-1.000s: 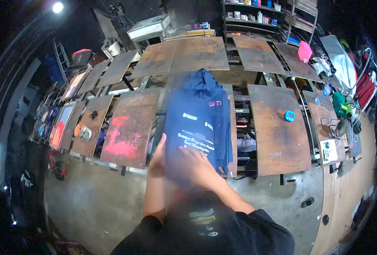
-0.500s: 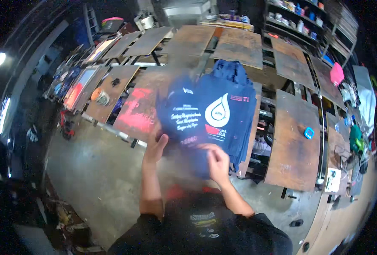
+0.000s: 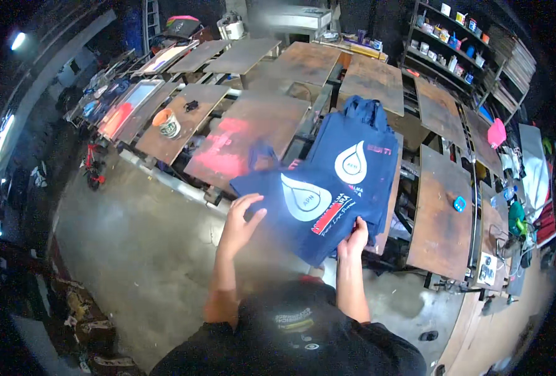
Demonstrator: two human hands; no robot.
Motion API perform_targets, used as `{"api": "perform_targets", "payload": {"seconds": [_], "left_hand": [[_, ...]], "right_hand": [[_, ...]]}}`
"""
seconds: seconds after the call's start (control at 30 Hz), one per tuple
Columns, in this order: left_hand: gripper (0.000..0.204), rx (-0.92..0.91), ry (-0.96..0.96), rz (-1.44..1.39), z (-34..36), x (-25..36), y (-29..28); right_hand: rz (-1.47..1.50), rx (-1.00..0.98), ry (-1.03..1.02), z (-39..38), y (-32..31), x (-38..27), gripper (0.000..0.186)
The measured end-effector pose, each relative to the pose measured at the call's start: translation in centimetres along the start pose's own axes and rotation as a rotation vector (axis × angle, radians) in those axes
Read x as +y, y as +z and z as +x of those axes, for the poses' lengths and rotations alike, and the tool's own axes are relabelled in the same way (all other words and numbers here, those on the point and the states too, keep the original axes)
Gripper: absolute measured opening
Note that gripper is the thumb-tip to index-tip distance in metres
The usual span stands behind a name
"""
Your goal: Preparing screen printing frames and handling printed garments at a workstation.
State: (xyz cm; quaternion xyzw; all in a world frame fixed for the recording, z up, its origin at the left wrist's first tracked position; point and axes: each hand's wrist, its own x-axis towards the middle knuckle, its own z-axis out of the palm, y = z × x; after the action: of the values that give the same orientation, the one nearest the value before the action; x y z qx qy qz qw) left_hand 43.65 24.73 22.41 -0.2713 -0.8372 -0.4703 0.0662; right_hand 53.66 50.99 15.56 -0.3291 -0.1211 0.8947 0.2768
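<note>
A navy tote bag (image 3: 303, 235), printed with a white drop shape and a red band, hangs tilted in front of me. At its lower right edge, my right hand (image 3: 353, 239) is closed with the thumb on top of the cloth. My left hand (image 3: 243, 220) is just beside the bag's left edge, fingers and thumb apart, apparently gripping nothing. Behind the held bag lies a stack of similar navy tote bags (image 3: 378, 147) on a board, their handles at the far end. The held bag covers the near left part of this stack.
A board with pink-red paint (image 3: 218, 147) lies left of the stack. Further left, a paint tub (image 3: 166, 123) stands on another board. On the right-hand board (image 3: 441, 219) sits a small blue device (image 3: 459, 203). Shelves of containers (image 3: 450, 47) stand at the back right.
The held bag has swung round: small white lettering showed before, now its drop print faces me. My right hand has moved right along its edge; my left hand has opened beside it.
</note>
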Motion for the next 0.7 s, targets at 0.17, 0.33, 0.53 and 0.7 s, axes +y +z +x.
{"api": "perform_targets", "payload": {"seconds": [0.17,0.33,0.53,0.7], "left_hand": [[0.037,-0.339,-0.374,-0.218,-5.9,-9.1,-0.9],[0.058,-0.636,-0.75,-0.53,-9.7,-10.6,-0.9],[0.059,-0.685,-0.845,-0.924,-14.8,-19.3,0.1],[0.055,-0.515,-0.639,-1.625,-19.1,-30.1,-0.7]], "right_hand": [[0.013,-0.22,0.14,-2.7,-1.5,5.7,0.011],[-0.106,-0.117,0.155,-8.6,2.2,11.4,0.007],[-0.196,-0.267,0.152,-12.9,4.5,16.0,0.014],[-0.17,-0.568,0.341,-13.1,5.5,20.9,0.02]]}}
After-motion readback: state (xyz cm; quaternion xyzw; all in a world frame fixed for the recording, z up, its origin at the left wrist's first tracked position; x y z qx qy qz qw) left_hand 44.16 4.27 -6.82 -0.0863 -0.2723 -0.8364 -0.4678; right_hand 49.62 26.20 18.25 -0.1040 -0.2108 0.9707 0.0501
